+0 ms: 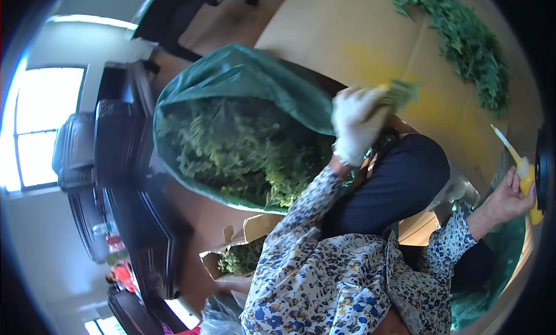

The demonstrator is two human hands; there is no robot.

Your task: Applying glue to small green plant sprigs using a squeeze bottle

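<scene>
My left hand (356, 123), in a white glove, is closed round a small green sprig (401, 93); hand and sprig are blurred by motion. It is over the near edge of a cardboard sheet (324, 33), just right of a large green bag (249, 80) full of leafy artificial greenery (231, 144). My bare right hand (509, 199), far to the right, grips a yellow squeeze bottle (528, 178). The bottle's long tapered nozzle points up and to the left. Part of the bottle is cut off by the dark rim of the picture.
A green garland (469, 45) lies curved on the cardboard at the upper right, near yellow stains. Below the bag is an open carton (255, 228) with more greenery. Dark furniture (139, 219) lines the left side. My dark-clothed knee (399, 173) sits between my arms.
</scene>
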